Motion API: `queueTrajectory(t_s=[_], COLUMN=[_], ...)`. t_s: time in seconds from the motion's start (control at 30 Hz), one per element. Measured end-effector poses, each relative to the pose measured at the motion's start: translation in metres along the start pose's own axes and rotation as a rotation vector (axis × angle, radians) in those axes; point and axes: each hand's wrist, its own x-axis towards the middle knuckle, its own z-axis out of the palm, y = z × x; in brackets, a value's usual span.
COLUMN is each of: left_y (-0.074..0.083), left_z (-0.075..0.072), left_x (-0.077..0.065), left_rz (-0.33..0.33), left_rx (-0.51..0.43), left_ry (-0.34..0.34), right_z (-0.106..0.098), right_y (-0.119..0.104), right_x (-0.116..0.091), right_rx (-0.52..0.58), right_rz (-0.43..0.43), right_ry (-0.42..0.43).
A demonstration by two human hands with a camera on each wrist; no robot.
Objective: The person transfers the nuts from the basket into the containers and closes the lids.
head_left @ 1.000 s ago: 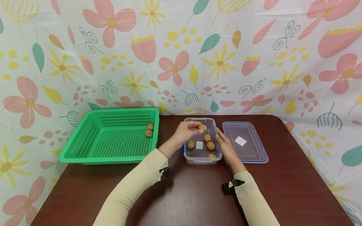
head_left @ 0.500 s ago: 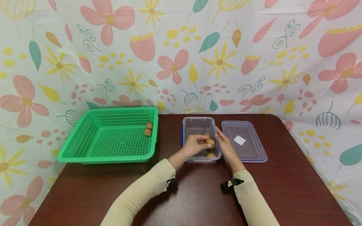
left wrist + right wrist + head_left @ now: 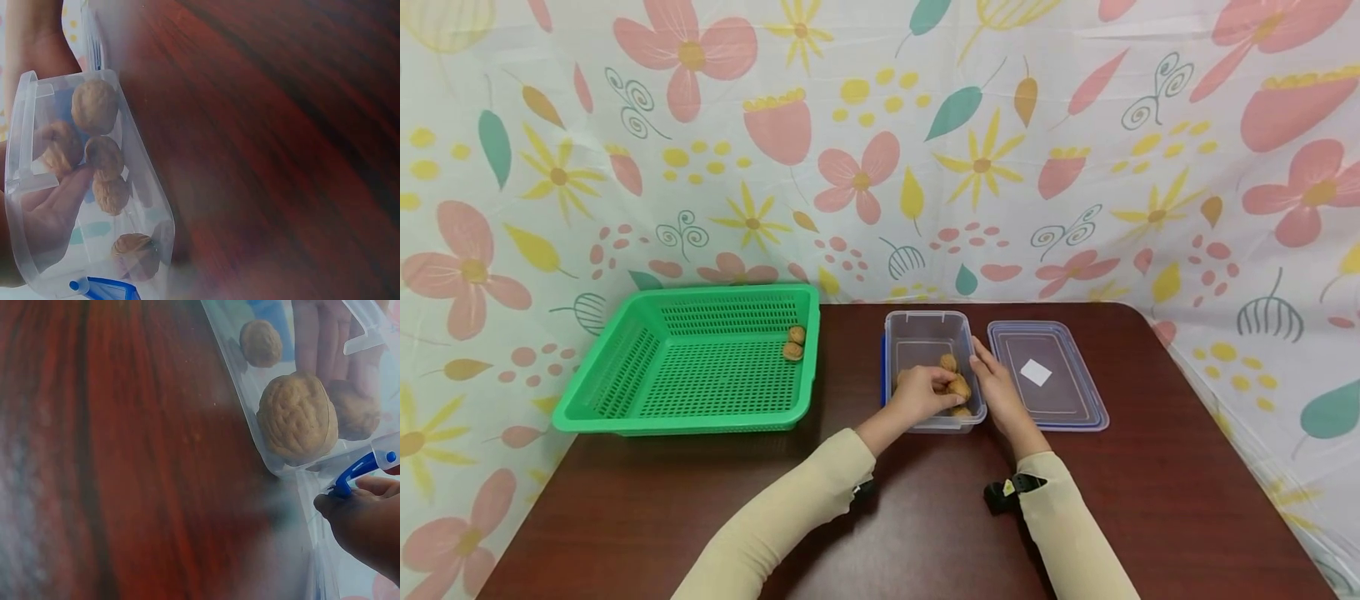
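In the head view my left hand [image 3: 917, 393] reaches down into a clear plastic food container [image 3: 927, 316]. Its thumb and fingers pinch a walnut [image 3: 959, 386] near the container's right side. Another walnut [image 3: 948, 362] lies just behind, and one [image 3: 961, 411] lies nearer the front wall. Through the wall, the left wrist view shows several walnuts, including a separate walnut [image 3: 136, 256], and the fingers on a walnut [image 3: 62, 147]. With fairly straight fingers, my right hand [image 3: 1002, 396] touches the container's right side, close to a blue latch [image 3: 357, 472].
A green plastic basket [image 3: 685, 422] stands at the left, with two walnuts [image 3: 793, 342] in its right side. The container's lid [image 3: 1067, 379], bearing a white label, lies flat to the right. A floral cloth [image 3: 880, 167] hangs behind the dark wooden table [image 3: 925, 517].
My left hand has come down toward the container's front right with the walnut, then sunk slightly lower over the last half second. The right hand has stayed at the container's side.
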Motion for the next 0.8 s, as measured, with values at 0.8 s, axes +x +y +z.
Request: queueTrajectory(t_s=[0.8], left_y=[0.004], left_z=[-0.011], left_x=[0.002], left_rz=[0.003], left_rx=[-0.195], left_ry=[0.063], right_z=[0.0], right_y=[0.001], right_x=[0.0], right_rx=[0.035], right_rz=[-0.018], right_ry=[0.008])
